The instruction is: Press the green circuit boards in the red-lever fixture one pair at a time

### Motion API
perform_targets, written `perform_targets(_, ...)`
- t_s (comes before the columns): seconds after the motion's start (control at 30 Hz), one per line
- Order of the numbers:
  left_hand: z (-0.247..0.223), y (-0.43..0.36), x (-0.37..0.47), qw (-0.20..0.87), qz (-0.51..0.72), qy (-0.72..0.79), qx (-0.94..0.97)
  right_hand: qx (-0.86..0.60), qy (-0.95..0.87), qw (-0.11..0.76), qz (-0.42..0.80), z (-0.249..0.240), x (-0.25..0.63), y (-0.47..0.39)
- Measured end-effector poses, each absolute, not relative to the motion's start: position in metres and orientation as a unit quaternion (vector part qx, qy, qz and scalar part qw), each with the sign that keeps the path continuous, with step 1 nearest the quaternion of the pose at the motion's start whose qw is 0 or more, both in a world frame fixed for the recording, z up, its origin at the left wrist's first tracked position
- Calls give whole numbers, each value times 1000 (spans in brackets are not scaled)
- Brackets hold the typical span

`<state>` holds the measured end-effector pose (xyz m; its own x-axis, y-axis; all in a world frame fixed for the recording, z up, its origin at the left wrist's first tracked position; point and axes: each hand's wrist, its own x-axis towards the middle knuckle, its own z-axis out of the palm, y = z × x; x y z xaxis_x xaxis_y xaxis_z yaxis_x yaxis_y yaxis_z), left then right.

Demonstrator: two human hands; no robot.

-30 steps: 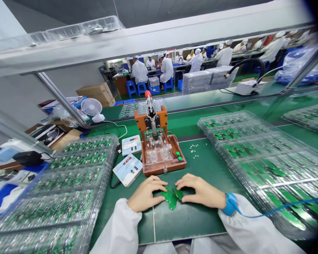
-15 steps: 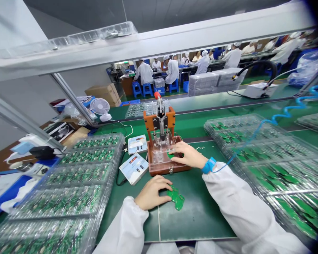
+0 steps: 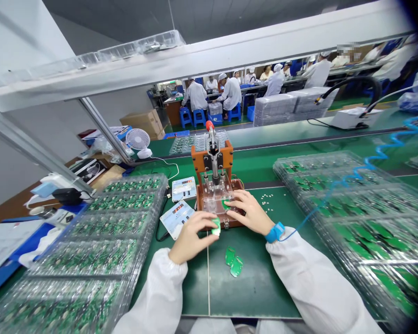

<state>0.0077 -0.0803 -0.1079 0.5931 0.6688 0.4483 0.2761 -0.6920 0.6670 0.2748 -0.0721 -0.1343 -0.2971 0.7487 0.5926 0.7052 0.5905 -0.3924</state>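
Note:
Between its thumb and fingers, my left hand (image 3: 195, 234) pinches a small green circuit board (image 3: 216, 226), just in front of the press fixture. My right hand (image 3: 249, 209), with a blue wrist strap, has its fingertips at another green board (image 3: 225, 204) on the clear bed of the orange press fixture (image 3: 213, 160). The fixture's red-tipped lever stands upright. Loose green boards (image 3: 236, 266) lie on the green mat (image 3: 264, 292) nearer to me. Two white meter boxes (image 3: 177, 218) with red digits sit left of the fixture.
Stacked clear trays of green boards stand on the left (image 3: 125, 222) and right (image 3: 348, 208). A small white fan (image 3: 138, 139) is behind the left trays. Tiny pale pieces (image 3: 266, 200) lie right of the fixture. A blue coiled cord (image 3: 379, 150) hangs at right. People sit in the background.
My left hand has lifted a green board off the mat and moved up toward the fixture. My right hand stays at the fixture's bed. The view has shifted slightly.

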Motion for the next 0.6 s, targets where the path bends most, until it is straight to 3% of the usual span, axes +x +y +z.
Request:
perform_targets(0.17, -101, -33, 16, 183, 373, 334, 846, -454, -797, 398, 24, -140, 275, -71)
perform_targets(0.6, -113, -23, 20, 202, 331, 350, 853, -454, -795, 402, 38, -142, 275, -73)
